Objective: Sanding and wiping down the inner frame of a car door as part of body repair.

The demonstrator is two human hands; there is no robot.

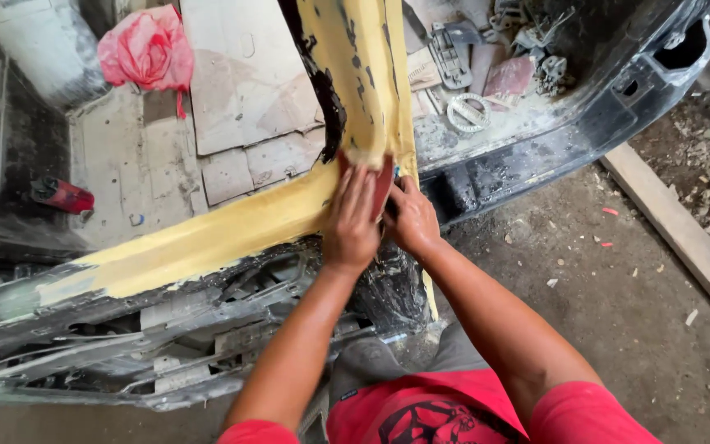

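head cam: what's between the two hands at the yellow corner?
A reddish sanding sheet stands between the left hand and the right hand, pressed on the corner of the yellow-filler-coated panel. Head view shows it.

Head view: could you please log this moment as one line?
left hand: pressing red sanding sheet | right hand: gripping sheet edge | surface: yellow-filled panel corner
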